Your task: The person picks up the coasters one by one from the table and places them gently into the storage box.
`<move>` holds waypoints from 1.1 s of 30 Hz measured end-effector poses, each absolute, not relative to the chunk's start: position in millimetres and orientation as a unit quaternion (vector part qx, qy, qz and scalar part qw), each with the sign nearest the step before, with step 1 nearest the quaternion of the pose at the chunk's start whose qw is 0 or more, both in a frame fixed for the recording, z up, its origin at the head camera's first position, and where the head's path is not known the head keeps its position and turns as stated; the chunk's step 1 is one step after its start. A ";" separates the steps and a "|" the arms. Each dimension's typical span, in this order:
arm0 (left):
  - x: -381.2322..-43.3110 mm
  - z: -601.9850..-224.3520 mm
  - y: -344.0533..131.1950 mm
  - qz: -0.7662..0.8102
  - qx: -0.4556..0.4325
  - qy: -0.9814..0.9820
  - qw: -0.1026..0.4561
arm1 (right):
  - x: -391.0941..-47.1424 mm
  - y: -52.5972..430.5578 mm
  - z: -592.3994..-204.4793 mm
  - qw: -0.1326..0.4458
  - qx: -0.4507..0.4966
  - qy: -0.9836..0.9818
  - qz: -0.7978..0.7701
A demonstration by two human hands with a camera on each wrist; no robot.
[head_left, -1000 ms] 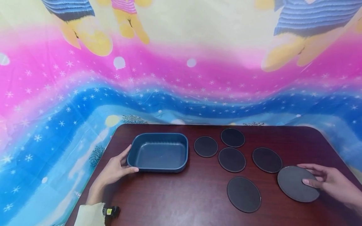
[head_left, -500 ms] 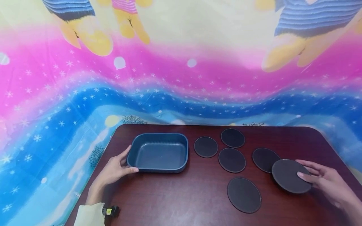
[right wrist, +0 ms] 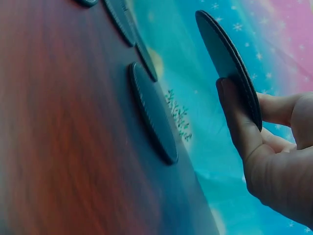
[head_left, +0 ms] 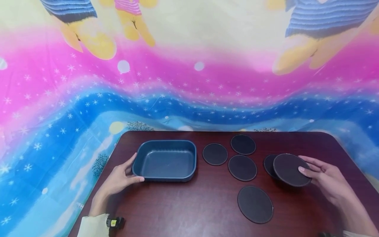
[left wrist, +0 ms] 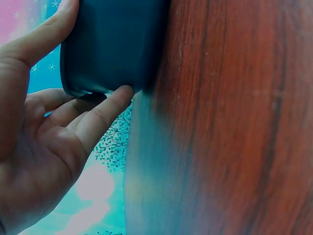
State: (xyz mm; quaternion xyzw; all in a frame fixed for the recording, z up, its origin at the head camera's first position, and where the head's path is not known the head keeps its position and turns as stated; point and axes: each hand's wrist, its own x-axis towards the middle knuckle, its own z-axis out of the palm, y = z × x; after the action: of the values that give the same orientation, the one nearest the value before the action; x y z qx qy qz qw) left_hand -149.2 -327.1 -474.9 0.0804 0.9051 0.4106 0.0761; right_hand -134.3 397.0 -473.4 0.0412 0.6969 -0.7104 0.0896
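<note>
My left hand (head_left: 119, 180) holds the left end of a dark blue rectangular container (head_left: 165, 179), its thumb at the front corner and the fingers farther back. The left wrist view shows thumb and fingertips against the container's outer wall (left wrist: 112, 44). My right hand (head_left: 328, 181) pinches a round black coaster (head_left: 290, 169) by its right edge, thumb on top. Raised over the table, that coaster partly covers another coaster (head_left: 268, 165) in the head view. Its stitched rim and the gap above the tabletop show in the right wrist view, with the hand (right wrist: 274, 166) gripping it.
Several more coasters lie flat on the dark red wooden table (head_left: 195, 210): one (head_left: 215, 154) beside the container, two (head_left: 243, 144) (head_left: 242, 168) right of that, and one (head_left: 255, 204) nearer the front. A printed cloth (head_left: 177, 75) hangs behind the table.
My right hand has lifted its coaster and carried it left and away from me, over the coaster on the right. The left hand and the container stay in place.
</note>
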 end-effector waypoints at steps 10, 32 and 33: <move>-150.7 -476.8 -327.1 0.412 0.092 0.904 0.075 | -140.6 375.2 -469.5 0.083 0.011 0.661 -0.746; -149.6 -477.2 -330.1 0.425 0.085 0.898 0.072 | -155.2 327.1 -463.9 0.088 0.021 0.677 -0.731; -149.8 -477.3 -329.8 0.427 0.085 0.898 0.073 | -155.5 325.1 -464.1 0.088 0.019 0.675 -0.732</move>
State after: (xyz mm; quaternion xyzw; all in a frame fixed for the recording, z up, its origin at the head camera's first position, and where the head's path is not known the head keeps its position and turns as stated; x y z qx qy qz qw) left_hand -149.8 -329.8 -477.3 0.0845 0.8976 0.4265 0.0729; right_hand -155.5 325.1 -464.1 0.0191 0.6752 -0.7320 0.0884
